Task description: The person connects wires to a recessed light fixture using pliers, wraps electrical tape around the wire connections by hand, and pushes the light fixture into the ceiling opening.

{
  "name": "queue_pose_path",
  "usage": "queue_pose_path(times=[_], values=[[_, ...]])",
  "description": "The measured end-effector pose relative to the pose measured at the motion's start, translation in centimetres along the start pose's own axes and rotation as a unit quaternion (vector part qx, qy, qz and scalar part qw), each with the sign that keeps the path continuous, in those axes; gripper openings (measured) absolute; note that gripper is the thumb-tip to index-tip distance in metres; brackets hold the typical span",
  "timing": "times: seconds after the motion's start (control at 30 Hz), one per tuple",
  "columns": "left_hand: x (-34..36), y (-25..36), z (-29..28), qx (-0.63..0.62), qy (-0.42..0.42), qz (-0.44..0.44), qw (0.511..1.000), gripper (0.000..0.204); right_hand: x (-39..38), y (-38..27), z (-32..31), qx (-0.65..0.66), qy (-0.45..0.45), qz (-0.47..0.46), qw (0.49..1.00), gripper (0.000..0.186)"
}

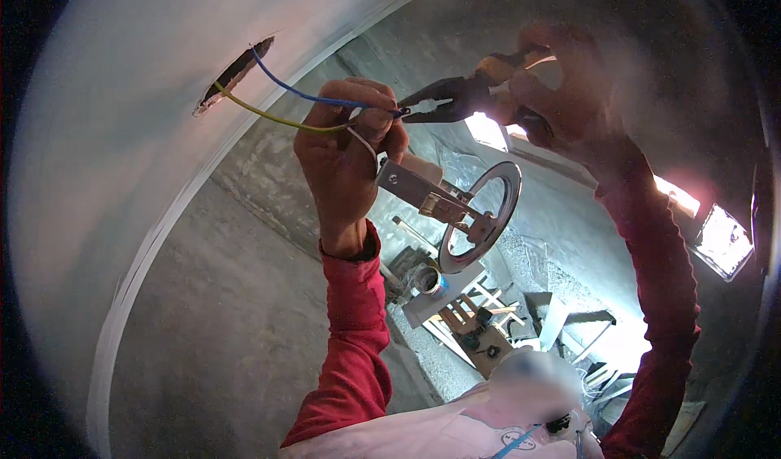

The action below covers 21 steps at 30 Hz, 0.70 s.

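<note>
My left hand is closed in a pinch on a blue wire and a yellow-green wire. Both wires come out of a slot-like hole in the pale ceiling. In my right hand is a pair of long-nose pliers with dark jaws and orange-and-black handles. Their tips meet the blue wire's end beside my left fingertips; whether they clamp it I cannot tell. Below my left hand hangs a light fitting, a metal bracket with a round ring. A pale lead runs from it into my left hand.
Beneath the fitting, far below, are a bucket on a board, wooden slats and scattered tools. A person in a pale shirt shows at the lower edge. Bright openings break the right wall. Bare grey wall lies left.
</note>
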<state>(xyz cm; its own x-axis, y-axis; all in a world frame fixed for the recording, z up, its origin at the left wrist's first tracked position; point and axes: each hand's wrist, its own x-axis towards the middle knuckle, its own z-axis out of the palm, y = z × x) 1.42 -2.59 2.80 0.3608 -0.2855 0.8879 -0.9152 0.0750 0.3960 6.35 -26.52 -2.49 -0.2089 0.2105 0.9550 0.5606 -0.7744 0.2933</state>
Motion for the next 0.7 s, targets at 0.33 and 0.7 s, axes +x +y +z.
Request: queue_pose_path(times=[0.33, 0.7], values=[[-0.03, 0.3, -0.22, -0.01, 0.008, -0.013, 1.0, 0.01, 0.14, 0.09, 0.65, 0.028, 0.043, -0.005, 0.999, 0.018], [-0.3, 0.56, -0.05, 0.019, 0.025, -0.031, 0.999, 0.012, 0.27, -0.15, 0.56, 0.051, 0.01, -0.007, 0.999, 0.028]])
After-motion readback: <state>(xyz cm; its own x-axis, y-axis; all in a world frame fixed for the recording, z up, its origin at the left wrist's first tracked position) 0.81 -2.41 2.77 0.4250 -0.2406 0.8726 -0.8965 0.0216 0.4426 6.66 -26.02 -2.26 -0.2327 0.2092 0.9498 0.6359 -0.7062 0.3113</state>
